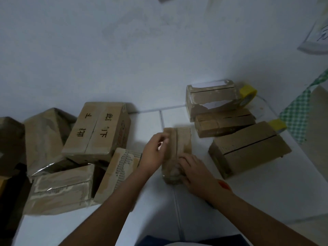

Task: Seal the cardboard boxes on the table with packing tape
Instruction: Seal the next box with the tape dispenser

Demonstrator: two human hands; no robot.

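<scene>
Head view: both hands [154, 153] [194, 172] press the small box [182, 139].

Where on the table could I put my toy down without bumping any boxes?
The best bare patch is the white table near you, right of the small brown cardboard box both hands hold. Another lies behind that box, between the big printed carton and the torn white-labelled box. The left side is crowded with piled cartons; the right holds three boxes and yellow tape rolls.

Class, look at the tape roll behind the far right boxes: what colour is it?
Yellow. The tape roll shows in the head view, partly hidden behind a box.
</scene>
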